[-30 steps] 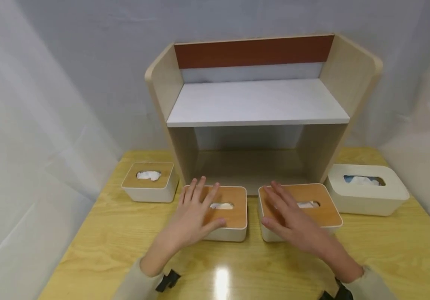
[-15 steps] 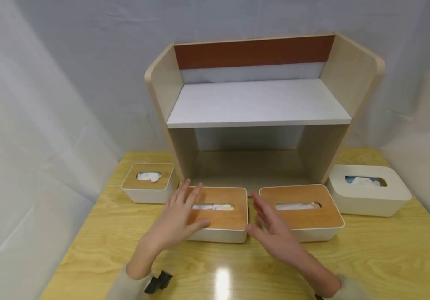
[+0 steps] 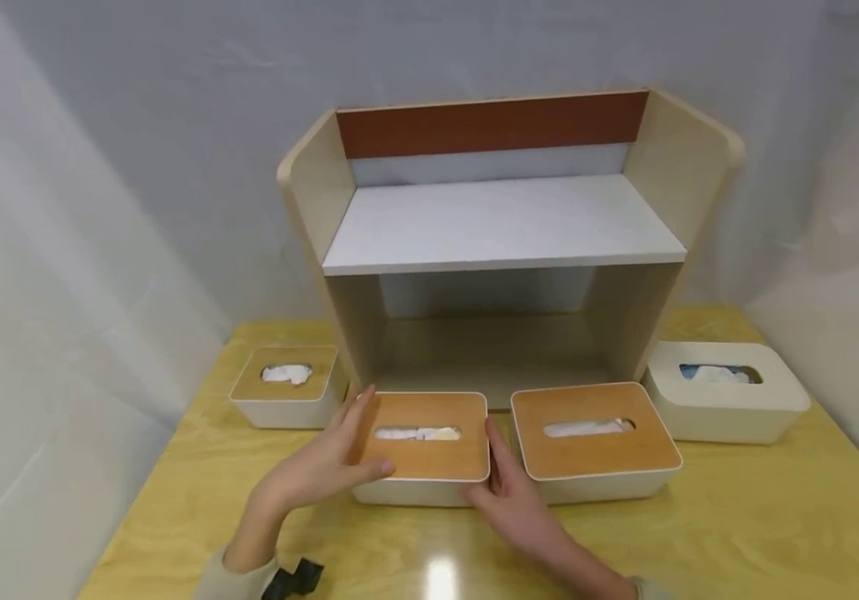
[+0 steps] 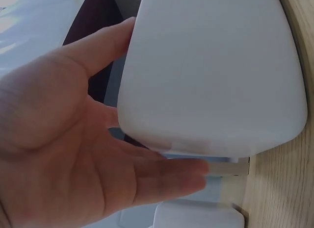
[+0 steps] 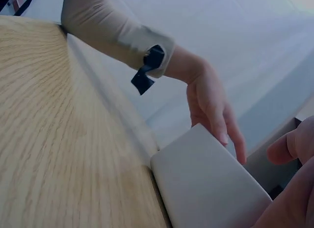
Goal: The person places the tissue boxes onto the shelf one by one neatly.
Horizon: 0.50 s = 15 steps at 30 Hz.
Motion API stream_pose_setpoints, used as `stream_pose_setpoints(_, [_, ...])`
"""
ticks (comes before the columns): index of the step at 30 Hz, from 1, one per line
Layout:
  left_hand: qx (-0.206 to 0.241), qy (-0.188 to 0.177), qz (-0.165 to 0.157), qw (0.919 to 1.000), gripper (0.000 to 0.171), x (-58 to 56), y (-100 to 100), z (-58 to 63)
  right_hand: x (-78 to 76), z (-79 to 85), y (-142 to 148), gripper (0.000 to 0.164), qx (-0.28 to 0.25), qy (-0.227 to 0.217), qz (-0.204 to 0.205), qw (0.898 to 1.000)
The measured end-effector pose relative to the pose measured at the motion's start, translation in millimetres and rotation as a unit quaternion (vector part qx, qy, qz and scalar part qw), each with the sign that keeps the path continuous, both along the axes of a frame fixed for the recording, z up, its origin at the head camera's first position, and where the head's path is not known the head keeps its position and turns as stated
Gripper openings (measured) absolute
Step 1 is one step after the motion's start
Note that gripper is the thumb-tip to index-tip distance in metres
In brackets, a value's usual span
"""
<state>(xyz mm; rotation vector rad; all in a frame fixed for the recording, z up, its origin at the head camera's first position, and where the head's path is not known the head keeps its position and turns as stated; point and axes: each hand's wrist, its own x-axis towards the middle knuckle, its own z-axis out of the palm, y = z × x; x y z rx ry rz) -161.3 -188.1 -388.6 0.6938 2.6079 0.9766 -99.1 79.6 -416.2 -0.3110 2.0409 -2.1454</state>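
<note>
A white tissue box with a wood-look lid (image 3: pixel 422 458) stands in front of the shelf unit in the head view, white tissue showing in its slot. At its left end is my left hand (image 3: pixel 317 471), the thumb over the lid's front corner. The left wrist view shows that thumb at the box's upper edge (image 4: pixel 211 76) and the fingers stretched out along its end. My right hand (image 3: pixel 515 508) lies against the right end, fingers fairly straight and thumb at the front corner. A similar wood-lidded tissue box (image 3: pixel 597 446) stands just to its right.
Behind the boxes rises a two-level shelf unit (image 3: pixel 504 221). A smaller wood-lidded tissue box (image 3: pixel 287 392) is to its left, and an all-white tissue box (image 3: pixel 725 400) to its right. All stand on a wooden table (image 3: pixel 174 508), with pale cloth behind.
My right hand has moved left from over the right wood-lidded tissue box to the right end of the left one. My left hand has drawn back from over the lid to that box's left end.
</note>
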Motion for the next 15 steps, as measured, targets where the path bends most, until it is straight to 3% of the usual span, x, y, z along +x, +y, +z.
stream_pose_setpoints(7, [0.030,-0.030,-0.044,0.9981,0.106,-4.4,-7.3,-2.8,4.8,-7.8,-6.2,0.093,0.025,0.009,-0.021,0.999])
stream_pose_setpoints(11, [0.040,-0.056,-0.033,0.9971,0.113,-4.5,-7.7,-4.6,8.8,-9.3,-9.2,0.096,0.069,0.001,-0.043,0.997])
stream_pose_setpoints(15, [0.042,-0.075,-0.005,0.9963,0.119,-2.8,-8.2,-3.1,11.9,-11.6,-13.7,0.099,0.072,-0.014,-0.065,0.995])
